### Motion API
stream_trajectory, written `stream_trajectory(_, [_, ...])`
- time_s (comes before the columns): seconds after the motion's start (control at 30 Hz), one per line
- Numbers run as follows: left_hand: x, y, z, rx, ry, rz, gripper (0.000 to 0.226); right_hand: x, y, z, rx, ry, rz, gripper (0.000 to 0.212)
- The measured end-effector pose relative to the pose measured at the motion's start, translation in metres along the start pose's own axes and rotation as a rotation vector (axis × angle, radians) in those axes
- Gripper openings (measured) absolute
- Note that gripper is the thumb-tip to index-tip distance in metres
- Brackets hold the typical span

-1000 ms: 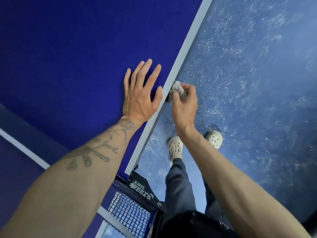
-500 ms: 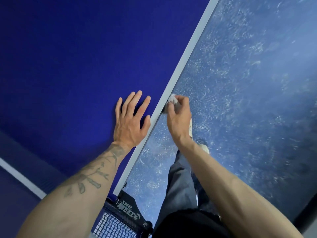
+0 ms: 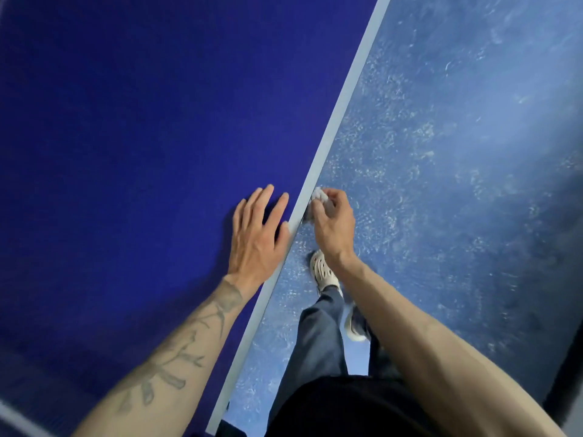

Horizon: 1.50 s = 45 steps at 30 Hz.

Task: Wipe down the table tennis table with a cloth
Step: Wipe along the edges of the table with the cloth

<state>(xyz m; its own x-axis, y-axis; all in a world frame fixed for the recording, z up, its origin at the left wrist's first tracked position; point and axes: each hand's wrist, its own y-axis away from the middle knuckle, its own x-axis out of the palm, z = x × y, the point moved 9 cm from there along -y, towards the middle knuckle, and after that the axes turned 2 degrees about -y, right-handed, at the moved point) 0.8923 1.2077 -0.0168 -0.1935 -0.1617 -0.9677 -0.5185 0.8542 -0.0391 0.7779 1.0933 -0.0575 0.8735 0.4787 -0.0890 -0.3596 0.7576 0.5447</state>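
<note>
Your left hand [image 3: 257, 236] lies flat on the dark blue table [image 3: 126, 137], fingers straight and spread, thumb along the pale edge stripe [image 3: 334, 121]. Your right hand [image 3: 332, 225] grips a small bunched whitish cloth [image 3: 318, 195] in curled fingers and presses it to the table's side edge, just past the stripe. Below: mottled blue floor [image 3: 457, 152], grey trousers [image 3: 315, 335], one pale perforated clog [image 3: 323, 269].

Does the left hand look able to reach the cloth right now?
Probably yes: the left hand lies flat on the table close beside the cloth, nothing between them, though the right hand grips it.
</note>
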Motion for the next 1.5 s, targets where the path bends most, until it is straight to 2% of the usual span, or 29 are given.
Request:
stream_trajectory(0.07, [0.006,-0.042,-0.009,0.022,-0.013,-0.002,0.049,-0.006,-0.024,0.016,-0.008,0.01,-0.021,0.005])
stream_trajectory(0.17, [0.014,-0.107,-0.023,0.049,-0.033,-0.017,0.05,-0.005,-0.027,0.021,0.0,-0.002,0.044,0.005])
stream_trajectory(0.33, [0.025,-0.2,-0.036,0.028,-0.047,-0.061,0.052,0.0,0.002,-0.009,0.109,-0.008,0.161,0.005])
stream_trajectory(0.43, [0.032,-0.249,-0.05,0.057,-0.052,-0.059,0.052,-0.004,-0.043,0.001,0.089,-0.05,0.109,0.007])
stream_trajectory(0.53, [0.036,-0.279,-0.057,0.054,-0.059,-0.043,0.054,-0.021,-0.117,0.043,0.016,-0.041,-0.024,0.003])
stream_trajectory(0.6, [0.036,-0.285,-0.059,0.042,-0.071,-0.061,0.054,-0.029,-0.151,0.066,-0.032,-0.024,-0.073,0.008])
stream_trajectory(0.7, [0.033,-0.28,-0.057,0.045,-0.056,-0.077,0.053,-0.027,-0.155,0.064,-0.031,-0.015,-0.054,0.017])
stream_trajectory(0.9, [0.032,-0.288,-0.059,0.038,-0.063,-0.046,0.054,-0.015,-0.122,0.038,0.035,-0.055,0.054,0.004])
stream_trajectory(1.2, [0.034,-0.288,-0.058,0.048,-0.081,-0.028,0.054,-0.043,-0.236,0.126,-0.041,-0.09,-0.132,0.016])
stream_trajectory(1.3, [0.033,-0.289,-0.058,0.041,-0.077,-0.035,0.055,-0.038,-0.216,0.115,-0.068,-0.105,-0.07,0.009])
stream_trajectory(1.5, [0.032,-0.291,-0.059,0.041,-0.068,-0.027,0.055,-0.029,-0.161,0.068,0.094,-0.049,0.116,0.005])
